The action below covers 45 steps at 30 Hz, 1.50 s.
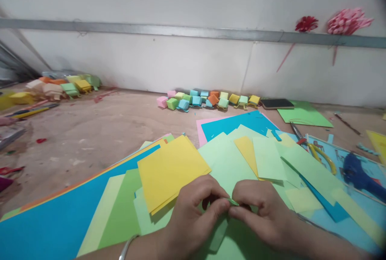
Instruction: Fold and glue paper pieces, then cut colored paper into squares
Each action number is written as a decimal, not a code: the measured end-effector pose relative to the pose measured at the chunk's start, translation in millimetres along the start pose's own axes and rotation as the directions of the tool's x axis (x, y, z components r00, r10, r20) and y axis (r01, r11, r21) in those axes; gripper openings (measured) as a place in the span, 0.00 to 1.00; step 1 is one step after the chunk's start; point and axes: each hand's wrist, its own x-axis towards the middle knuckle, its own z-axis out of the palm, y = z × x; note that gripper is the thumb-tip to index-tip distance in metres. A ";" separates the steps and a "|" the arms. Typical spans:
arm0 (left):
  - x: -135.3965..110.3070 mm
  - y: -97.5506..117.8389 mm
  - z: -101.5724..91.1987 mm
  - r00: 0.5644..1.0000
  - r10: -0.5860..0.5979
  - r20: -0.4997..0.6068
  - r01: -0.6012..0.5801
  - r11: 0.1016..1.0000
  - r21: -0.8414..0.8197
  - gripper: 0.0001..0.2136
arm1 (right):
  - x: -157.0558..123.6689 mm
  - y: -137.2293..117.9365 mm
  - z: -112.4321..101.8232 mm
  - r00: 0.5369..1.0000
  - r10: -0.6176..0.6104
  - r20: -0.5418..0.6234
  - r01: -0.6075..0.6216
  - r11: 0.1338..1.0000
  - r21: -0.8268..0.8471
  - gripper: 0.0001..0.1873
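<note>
My left hand (pixel 197 209) and my right hand (pixel 261 207) meet at the front middle. Fingertips of both pinch a small folded piece of green paper (pixel 233 202) between them; most of it is hidden by the fingers. Below my hands lies a light green paper strip (pixel 218 236), and I cannot tell whether it joins the pinched piece. Yellow paper squares (pixel 171 167) lie just beyond my left hand. Past my right hand, pale green sheets (pixel 268 157) overlap in a loose pile.
Small folded paper figures (pixel 197 101) stand along the wall, more (pixel 70 87) at far left. Blue sheets (pixel 66 207) spread left. At right lie scissors (pixel 321 157), a blue glue gun (pixel 360 175) and a phone (pixel 277 104). Pink paper flowers (pixel 346 22) hang from the metal rail (pixel 181 30).
</note>
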 end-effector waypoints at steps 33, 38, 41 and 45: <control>9.7 3.8 2.2 0.879 -0.460 0.127 0.476 0.863 -0.167 0.05 | 8.3 1.1 -8.2 0.976 0.175 -0.130 -0.171 0.985 0.036 0.07; 2.8 0.9 -0.1 0.989 -0.078 0.122 0.055 0.981 0.183 0.05 | 4.0 -4.1 -9.8 0.957 -0.265 -0.116 0.212 0.916 -0.339 0.10; 5.9 1.8 -5.6 0.994 0.106 0.035 -0.112 0.958 0.265 0.04 | 3.7 -7.4 -14.9 0.941 -0.306 -0.143 0.215 0.869 -0.445 0.11; 16.8 1.1 -12.9 0.940 -0.078 -0.333 0.081 0.997 -0.003 0.25 | 9.3 -8.8 -24.8 0.904 0.025 -0.427 -0.085 0.989 -0.123 0.07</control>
